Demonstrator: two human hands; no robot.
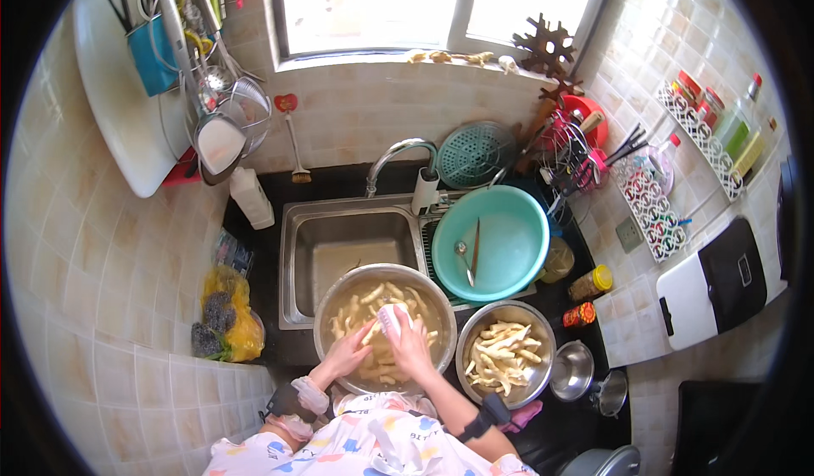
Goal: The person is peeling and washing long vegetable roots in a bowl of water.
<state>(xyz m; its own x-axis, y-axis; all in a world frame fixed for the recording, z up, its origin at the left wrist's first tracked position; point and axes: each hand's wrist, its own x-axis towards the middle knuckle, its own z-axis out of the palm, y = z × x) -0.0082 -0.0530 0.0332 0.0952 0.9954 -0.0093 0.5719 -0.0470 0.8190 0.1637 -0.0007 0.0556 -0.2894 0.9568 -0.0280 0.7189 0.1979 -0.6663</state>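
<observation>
A wide steel basin (322,342) of cloudy brownish water stands before me, with pale, finger-like roots (373,294) in it that look like ginger. My right hand (408,347) grips a pink and white scrub brush (389,318) above the water. Opposite it, my left hand (346,354) holds a piece of root (374,335) beneath the bristles, partly covered by the fingers. To the right is a smaller steel bowl (463,374) heaped with more pale roots (505,354).
Behind the basin lies a steel sink (356,228) with a curved faucet (397,148). A turquoise tub (509,241) holds a spoon and a thin brown stick. Small metal bowls (572,369) and jars (591,282) stand at right. A yellow bag (241,323) sits left. Utensils (216,136) hang upper left.
</observation>
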